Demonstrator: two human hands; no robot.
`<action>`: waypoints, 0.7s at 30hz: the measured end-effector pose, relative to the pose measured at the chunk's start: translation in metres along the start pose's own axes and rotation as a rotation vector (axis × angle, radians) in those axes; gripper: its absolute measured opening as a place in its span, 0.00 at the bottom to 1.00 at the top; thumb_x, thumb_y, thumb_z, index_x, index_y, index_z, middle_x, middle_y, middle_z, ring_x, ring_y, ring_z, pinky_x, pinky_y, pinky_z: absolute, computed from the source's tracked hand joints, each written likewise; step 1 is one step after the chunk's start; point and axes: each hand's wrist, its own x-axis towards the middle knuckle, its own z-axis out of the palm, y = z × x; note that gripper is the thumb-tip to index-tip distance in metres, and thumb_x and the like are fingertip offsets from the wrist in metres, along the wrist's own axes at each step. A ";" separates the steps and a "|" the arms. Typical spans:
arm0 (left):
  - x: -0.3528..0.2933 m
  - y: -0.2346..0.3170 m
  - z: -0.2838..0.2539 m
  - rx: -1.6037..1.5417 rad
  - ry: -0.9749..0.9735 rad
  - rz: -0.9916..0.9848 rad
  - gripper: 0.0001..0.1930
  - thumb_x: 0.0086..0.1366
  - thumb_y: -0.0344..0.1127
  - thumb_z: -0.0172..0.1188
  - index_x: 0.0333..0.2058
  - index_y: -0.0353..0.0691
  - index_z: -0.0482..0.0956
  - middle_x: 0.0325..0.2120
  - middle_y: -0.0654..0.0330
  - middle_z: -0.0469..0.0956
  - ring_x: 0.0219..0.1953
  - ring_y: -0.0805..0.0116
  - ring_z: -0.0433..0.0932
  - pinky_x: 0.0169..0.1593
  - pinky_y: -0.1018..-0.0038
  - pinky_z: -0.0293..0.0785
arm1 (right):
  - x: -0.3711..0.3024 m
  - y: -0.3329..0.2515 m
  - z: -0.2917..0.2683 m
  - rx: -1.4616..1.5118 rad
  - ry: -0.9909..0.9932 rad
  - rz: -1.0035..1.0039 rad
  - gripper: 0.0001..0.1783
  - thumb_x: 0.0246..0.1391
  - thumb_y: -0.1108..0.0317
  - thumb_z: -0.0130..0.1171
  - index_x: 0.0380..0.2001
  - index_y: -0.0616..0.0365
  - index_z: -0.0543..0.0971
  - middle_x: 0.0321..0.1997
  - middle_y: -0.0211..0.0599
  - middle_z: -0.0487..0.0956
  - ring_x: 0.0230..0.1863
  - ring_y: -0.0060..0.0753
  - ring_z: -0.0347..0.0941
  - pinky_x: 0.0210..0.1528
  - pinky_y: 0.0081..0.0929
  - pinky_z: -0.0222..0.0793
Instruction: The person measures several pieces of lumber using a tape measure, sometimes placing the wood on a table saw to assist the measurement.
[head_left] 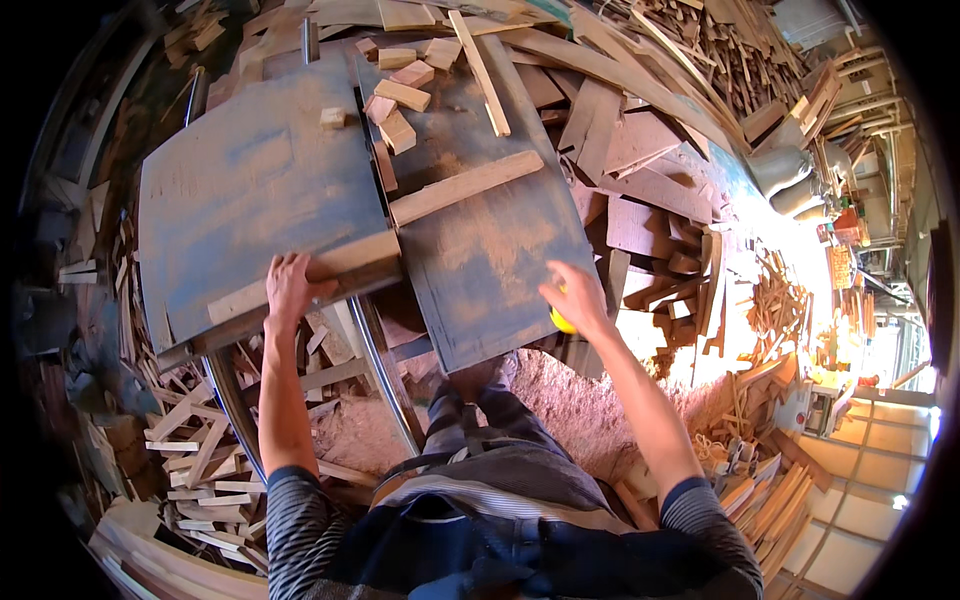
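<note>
My left hand is closed over a long wooden bar along the near edge of the left metal table panel. My right hand hovers by the near right edge of the right metal panel, its fingers loosely bent and apart. A bright yellow thing shows partly beneath it; whether they touch I cannot tell. Across the right panel lies a wooden strip, apart from both hands. A dark slot runs between the two panels.
Several short wood blocks are heaped at the panels' far end, and one small block sits alone. A thin stick lies beside them. Offcuts pile up on the right, more scraps lower left. Metal rails run below the left panel.
</note>
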 end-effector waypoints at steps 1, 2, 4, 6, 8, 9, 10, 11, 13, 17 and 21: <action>-0.013 0.011 0.000 -0.034 -0.012 -0.012 0.36 0.47 0.55 0.79 0.50 0.35 0.82 0.47 0.51 0.82 0.52 0.52 0.76 0.63 0.60 0.67 | 0.029 0.002 0.005 -0.079 0.068 -0.072 0.32 0.52 0.55 0.65 0.58 0.59 0.77 0.51 0.55 0.81 0.50 0.53 0.81 0.52 0.43 0.77; -0.028 0.014 0.003 -0.040 0.000 -0.023 0.36 0.46 0.54 0.79 0.49 0.35 0.82 0.47 0.52 0.81 0.53 0.52 0.75 0.63 0.60 0.66 | 0.059 0.002 0.012 -0.154 0.130 -0.152 0.32 0.52 0.57 0.65 0.60 0.59 0.76 0.52 0.55 0.80 0.51 0.55 0.80 0.52 0.45 0.77; -0.066 0.017 0.012 -0.047 0.018 -0.066 0.36 0.44 0.53 0.80 0.48 0.35 0.82 0.47 0.53 0.80 0.54 0.52 0.74 0.63 0.58 0.65 | 0.115 -0.020 0.012 -0.367 0.054 -0.160 0.37 0.52 0.59 0.65 0.65 0.57 0.70 0.62 0.57 0.73 0.51 0.61 0.79 0.53 0.49 0.76; -0.095 0.030 0.014 -0.052 -0.028 -0.118 0.37 0.43 0.52 0.81 0.49 0.35 0.81 0.47 0.53 0.79 0.55 0.51 0.72 0.63 0.57 0.65 | 0.158 -0.039 0.012 -0.457 0.082 -0.217 0.40 0.51 0.63 0.64 0.68 0.56 0.65 0.65 0.55 0.70 0.51 0.61 0.79 0.53 0.50 0.76; -0.116 0.046 0.013 -0.059 -0.041 -0.138 0.39 0.42 0.51 0.81 0.50 0.36 0.80 0.48 0.53 0.78 0.55 0.51 0.71 0.62 0.56 0.65 | 0.202 -0.034 0.013 -0.552 0.069 -0.286 0.41 0.50 0.66 0.63 0.68 0.55 0.63 0.68 0.55 0.67 0.51 0.61 0.79 0.53 0.50 0.77; -0.126 0.052 0.018 -0.086 -0.016 -0.135 0.40 0.41 0.51 0.82 0.50 0.36 0.79 0.48 0.53 0.77 0.55 0.51 0.71 0.62 0.56 0.64 | 0.224 -0.028 0.018 -0.641 0.133 -0.328 0.40 0.50 0.69 0.63 0.68 0.55 0.64 0.68 0.54 0.67 0.51 0.61 0.79 0.53 0.49 0.78; -0.141 0.055 0.017 -0.086 -0.010 -0.150 0.41 0.40 0.50 0.82 0.51 0.36 0.78 0.48 0.53 0.77 0.55 0.51 0.71 0.62 0.56 0.64 | 0.230 -0.039 0.023 -0.649 0.116 -0.365 0.39 0.50 0.70 0.61 0.68 0.55 0.66 0.65 0.54 0.69 0.51 0.61 0.79 0.55 0.49 0.76; -0.150 0.059 0.017 -0.081 0.007 -0.138 0.44 0.39 0.51 0.82 0.53 0.36 0.75 0.47 0.53 0.77 0.54 0.50 0.71 0.63 0.56 0.64 | 0.239 -0.040 0.024 -0.638 0.081 -0.367 0.37 0.50 0.71 0.61 0.66 0.55 0.68 0.62 0.55 0.71 0.51 0.62 0.78 0.55 0.50 0.76; -0.164 0.067 0.017 -0.075 -0.025 -0.159 0.44 0.39 0.52 0.82 0.53 0.36 0.75 0.48 0.53 0.77 0.54 0.50 0.71 0.63 0.55 0.64 | 0.245 -0.031 0.025 -0.658 0.005 -0.353 0.34 0.50 0.71 0.61 0.64 0.55 0.71 0.57 0.56 0.75 0.50 0.63 0.78 0.54 0.51 0.75; -0.190 0.071 0.015 -0.065 -0.045 -0.181 0.43 0.39 0.51 0.82 0.52 0.37 0.75 0.47 0.53 0.77 0.54 0.50 0.71 0.62 0.55 0.64 | 0.211 -0.008 0.027 -0.600 -0.127 -0.422 0.31 0.49 0.65 0.64 0.59 0.56 0.74 0.52 0.56 0.78 0.50 0.63 0.77 0.52 0.51 0.74; -0.198 0.071 0.019 -0.092 -0.035 -0.138 0.37 0.40 0.49 0.82 0.47 0.37 0.79 0.47 0.53 0.77 0.54 0.49 0.71 0.62 0.55 0.64 | 0.124 0.046 0.022 -0.373 -0.100 -0.374 0.32 0.46 0.53 0.70 0.53 0.57 0.78 0.48 0.54 0.81 0.49 0.60 0.78 0.50 0.49 0.74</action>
